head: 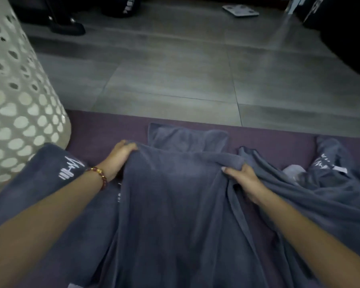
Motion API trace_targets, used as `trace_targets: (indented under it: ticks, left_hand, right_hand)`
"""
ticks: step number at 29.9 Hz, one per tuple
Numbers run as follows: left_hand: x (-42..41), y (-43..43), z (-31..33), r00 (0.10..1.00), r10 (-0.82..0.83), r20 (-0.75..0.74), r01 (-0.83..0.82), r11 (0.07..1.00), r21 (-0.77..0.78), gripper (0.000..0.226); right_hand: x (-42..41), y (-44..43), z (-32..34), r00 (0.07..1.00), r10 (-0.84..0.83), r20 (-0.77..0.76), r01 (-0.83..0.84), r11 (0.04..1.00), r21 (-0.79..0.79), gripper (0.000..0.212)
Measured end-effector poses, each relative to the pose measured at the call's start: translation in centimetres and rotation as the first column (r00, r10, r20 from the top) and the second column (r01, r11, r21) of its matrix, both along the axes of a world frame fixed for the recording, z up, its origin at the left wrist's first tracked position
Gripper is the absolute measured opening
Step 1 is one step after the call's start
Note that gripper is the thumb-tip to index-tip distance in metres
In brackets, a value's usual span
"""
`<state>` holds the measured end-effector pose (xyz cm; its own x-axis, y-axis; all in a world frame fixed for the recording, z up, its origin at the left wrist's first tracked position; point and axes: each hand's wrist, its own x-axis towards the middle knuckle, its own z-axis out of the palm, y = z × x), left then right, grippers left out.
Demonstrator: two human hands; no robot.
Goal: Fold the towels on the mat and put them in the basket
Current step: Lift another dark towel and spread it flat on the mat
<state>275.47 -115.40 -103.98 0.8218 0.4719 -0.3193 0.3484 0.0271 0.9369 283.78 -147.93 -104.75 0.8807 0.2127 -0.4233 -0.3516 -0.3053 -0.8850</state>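
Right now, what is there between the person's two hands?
In the head view, the top edge of the dark blue towel spans from the left hand to the right hand; both grip it.

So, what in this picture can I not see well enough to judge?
Head view:
- basket: opening cut off by the left and top edges, contents unseen.
- left hand and right hand: undersides of the grips hidden by the held towel.
- crumpled towels at right: number unclear, overlapping and cut by the frame edge.
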Motion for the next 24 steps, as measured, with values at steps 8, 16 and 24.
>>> trace_targets:
  ticks: [8, 16, 24]
  left_hand:
    - [5.5, 0.1, 1.1, 0.931, 0.228, 0.284, -0.243, 0.970, 0.017, 0.028]
    - [10.7, 0.2, -4.9, 0.995, -0.101, -0.025, 0.104, 0.937, 0.333, 0.012]
    - [10.5, 0.3, -4.5, 0.999, 0.022, 0.040, -0.034, 0.939, 0.343, 0.014]
  right_hand:
    - [7.2, 1.6, 2.0, 0.934, -0.336, 0.119, 0.329, 0.941, 0.076, 0.026]
    - [10.0, 4.3, -1.4, 0.958, 0.234, 0.167, -0.162, 0.919, -0.359, 0.015]
    - [9.6, 4.2, 0.4, 0.995, 0.098, 0.001, -0.098, 0.993, 0.063, 0.008]
